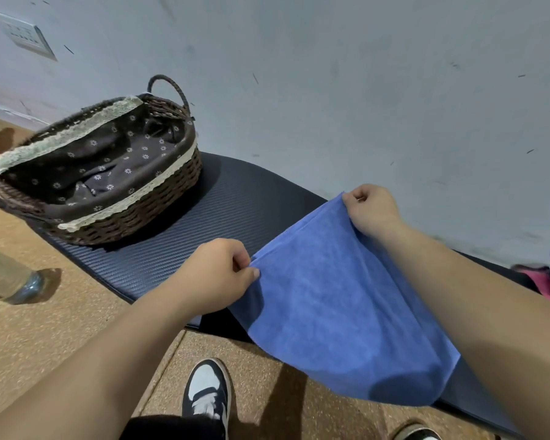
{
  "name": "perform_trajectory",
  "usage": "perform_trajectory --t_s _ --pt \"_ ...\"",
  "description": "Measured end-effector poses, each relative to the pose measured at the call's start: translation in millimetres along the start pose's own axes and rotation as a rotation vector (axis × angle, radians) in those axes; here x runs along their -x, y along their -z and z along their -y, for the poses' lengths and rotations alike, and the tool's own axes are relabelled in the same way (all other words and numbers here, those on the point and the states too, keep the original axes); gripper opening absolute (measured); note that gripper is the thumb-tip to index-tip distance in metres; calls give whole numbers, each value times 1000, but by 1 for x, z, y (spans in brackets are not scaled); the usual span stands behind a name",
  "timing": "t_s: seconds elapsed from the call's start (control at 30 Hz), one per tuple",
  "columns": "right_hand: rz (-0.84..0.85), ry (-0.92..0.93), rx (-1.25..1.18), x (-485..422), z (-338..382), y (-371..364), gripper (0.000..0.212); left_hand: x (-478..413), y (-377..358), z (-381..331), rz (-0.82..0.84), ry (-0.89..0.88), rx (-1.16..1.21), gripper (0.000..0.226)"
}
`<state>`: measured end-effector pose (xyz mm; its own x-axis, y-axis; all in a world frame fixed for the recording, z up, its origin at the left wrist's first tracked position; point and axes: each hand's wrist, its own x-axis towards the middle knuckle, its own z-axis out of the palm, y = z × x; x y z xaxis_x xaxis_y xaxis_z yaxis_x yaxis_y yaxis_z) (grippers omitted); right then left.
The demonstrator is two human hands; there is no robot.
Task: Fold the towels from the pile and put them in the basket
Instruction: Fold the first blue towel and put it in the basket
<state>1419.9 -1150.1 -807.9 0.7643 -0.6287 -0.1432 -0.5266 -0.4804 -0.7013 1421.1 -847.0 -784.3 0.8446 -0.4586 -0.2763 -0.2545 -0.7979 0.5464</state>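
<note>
Folding is in hand: left hand point(218, 271) and right hand point(370, 208) each pinch an upper corner of the towel point(340, 309), spread at four o'clock over the mat point(185, 223). The basket point(134, 223) waits at ten o'clock. Next, the corners likely need to meet evenly.

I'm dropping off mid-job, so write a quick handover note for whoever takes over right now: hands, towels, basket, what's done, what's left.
Left hand pinches one top corner of the blue towel; right hand pinches the other.
The towel hangs spread over the dark mat, not yet laid down.
The basket stands to the left on the mat, only its lining showing.
More cloth lies at the right edge.
To do: fold this towel, basket it, then the rest.
</note>
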Motion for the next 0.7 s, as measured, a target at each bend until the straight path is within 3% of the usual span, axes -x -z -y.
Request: perform_trajectory --t_s 0.47,0.57,0.7 --pt "-27 19 386 -11 5 -17 21 -12 -8 11 -82 49 -14 17" --pt "-52 87 386 -13 0 -19 28 -12 -11 10 -117 28 -87 23" --pt "110 -28 180 -12 -9 -15 41 -11 -10 8 -90 51 -126 26"
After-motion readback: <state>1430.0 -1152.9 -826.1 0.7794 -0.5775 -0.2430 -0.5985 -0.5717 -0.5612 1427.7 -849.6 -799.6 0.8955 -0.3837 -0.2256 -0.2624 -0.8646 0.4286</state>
